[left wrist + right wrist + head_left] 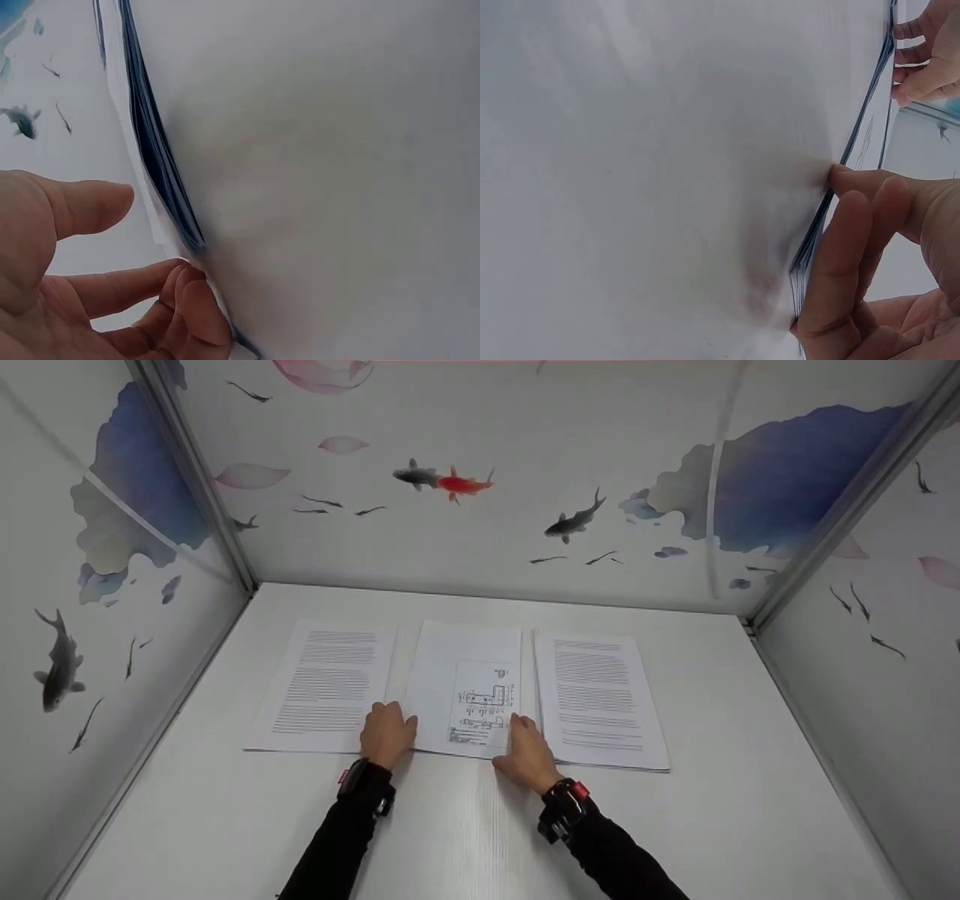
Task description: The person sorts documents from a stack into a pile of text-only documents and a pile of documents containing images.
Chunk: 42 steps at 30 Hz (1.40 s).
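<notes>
A middle stack of white papers point(435, 660), its top sheet printed with a line drawing, lies flat on the white table. My left hand point(388, 736) is at its lower left corner, beside the left paper stack point(330, 686). In the left wrist view, fingertips point(196, 285) touch near the corner while the thumb point(101, 206) stands apart above the sheets. My right hand point(527, 754) holds the lower right corner: the thumb point(847, 176) is against the front edge, the curled fingers point(840, 255) at the side beside the right paper stack point(600, 697).
The three stacks lie in a row on the table point(480, 840), text pages on top of the outer two. Walls point(480, 547) with painted fish and blue leaves close off the back and both sides. Narrow gaps separate the stacks.
</notes>
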Motion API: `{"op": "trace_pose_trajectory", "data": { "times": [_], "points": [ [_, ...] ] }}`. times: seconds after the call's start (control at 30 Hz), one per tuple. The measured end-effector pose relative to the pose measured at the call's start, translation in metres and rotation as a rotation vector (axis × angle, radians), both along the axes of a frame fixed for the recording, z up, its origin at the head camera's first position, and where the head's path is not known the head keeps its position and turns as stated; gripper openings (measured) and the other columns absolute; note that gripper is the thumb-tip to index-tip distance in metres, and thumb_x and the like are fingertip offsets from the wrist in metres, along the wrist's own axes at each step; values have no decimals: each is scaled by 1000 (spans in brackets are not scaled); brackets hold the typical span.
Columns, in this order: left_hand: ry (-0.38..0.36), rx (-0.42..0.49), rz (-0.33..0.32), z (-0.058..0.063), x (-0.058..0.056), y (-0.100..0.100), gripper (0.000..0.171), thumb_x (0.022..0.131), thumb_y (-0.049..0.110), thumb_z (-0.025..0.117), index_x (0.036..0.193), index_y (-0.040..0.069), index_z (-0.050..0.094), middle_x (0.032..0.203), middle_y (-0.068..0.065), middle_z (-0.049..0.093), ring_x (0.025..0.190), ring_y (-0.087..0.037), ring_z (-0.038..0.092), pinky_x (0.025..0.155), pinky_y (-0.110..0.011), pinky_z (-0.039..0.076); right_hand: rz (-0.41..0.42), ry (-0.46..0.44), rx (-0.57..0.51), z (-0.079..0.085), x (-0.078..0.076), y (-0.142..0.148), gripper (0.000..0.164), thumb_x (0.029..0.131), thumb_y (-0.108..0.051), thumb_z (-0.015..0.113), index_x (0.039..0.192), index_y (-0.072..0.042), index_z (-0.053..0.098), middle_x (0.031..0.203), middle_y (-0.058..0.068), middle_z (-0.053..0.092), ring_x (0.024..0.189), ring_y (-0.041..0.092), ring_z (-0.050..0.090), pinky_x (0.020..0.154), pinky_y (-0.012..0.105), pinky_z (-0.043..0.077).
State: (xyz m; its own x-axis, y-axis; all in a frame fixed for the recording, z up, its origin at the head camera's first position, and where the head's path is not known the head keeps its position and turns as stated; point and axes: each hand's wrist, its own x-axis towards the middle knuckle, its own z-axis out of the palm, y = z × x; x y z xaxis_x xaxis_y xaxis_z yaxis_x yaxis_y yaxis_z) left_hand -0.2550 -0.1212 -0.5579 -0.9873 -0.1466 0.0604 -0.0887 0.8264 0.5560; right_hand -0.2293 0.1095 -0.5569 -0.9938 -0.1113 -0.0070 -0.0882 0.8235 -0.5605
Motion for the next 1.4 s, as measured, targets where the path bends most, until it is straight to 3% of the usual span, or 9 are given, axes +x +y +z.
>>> {"op": "trace_pose_trajectory", "data": {
  "times": [0.23,0.43,0.57,0.73,0.87,1.03,1.23,1.4],
  "points": [
    [-17,60,-24,3,-1,-2,24,83,20,61,74,-2,59,75,-13,53,66,-23,51,52,-35,40,-8,-6,1,1,-2,0,80,61,-5,69,132,12,34,128,28,40,113,39,45,94,45,36],
    [-12,143,-67,6,-5,-19,32,83,22,62,94,-8,61,90,-19,61,80,-27,57,68,-39,46,-10,-18,-62,0,-1,0,83,60,-3,69,133,12,32,133,28,33,118,40,39,98,46,32],
    [-20,163,-30,11,-8,-37,36,84,24,61,102,-7,61,88,-16,63,77,-25,59,65,-39,47,13,56,-109,-1,-1,1,75,65,-9,72,131,5,40,133,25,34,116,38,42,94,47,36],
    [-31,108,54,18,-11,-66,40,83,26,61,108,-5,60,97,-19,62,83,-29,59,64,-41,47,42,172,-213,2,-3,3,38,76,-13,69,111,-4,59,112,12,53,89,25,56,75,37,46],
    [-5,17,119,20,-13,-92,38,82,25,61,102,-7,61,98,-25,60,86,-38,57,63,-47,47,54,179,-285,4,-4,2,18,80,-12,64,97,-7,65,89,1,61,67,12,57,60,27,46],
    [8,-104,211,11,-11,-121,44,78,33,65,90,-10,59,89,-28,54,87,-44,50,65,-53,42,104,210,-336,3,-7,2,12,81,-8,62,92,-4,66,80,-2,63,71,9,57,65,26,47],
    [-56,-194,285,-2,-7,-139,76,68,50,70,103,-14,51,97,-30,45,98,-45,40,74,-56,35,127,220,-356,1,-9,4,10,83,-8,61,91,-4,66,80,-4,63,72,9,57,65,25,47],
    [-117,-236,360,0,-6,-152,97,62,60,70,112,-19,44,98,-31,41,97,-44,37,74,-54,34,169,201,-366,3,-10,4,12,85,-11,60,93,-5,66,83,-6,63,75,9,57,64,26,47]
  ]
}}
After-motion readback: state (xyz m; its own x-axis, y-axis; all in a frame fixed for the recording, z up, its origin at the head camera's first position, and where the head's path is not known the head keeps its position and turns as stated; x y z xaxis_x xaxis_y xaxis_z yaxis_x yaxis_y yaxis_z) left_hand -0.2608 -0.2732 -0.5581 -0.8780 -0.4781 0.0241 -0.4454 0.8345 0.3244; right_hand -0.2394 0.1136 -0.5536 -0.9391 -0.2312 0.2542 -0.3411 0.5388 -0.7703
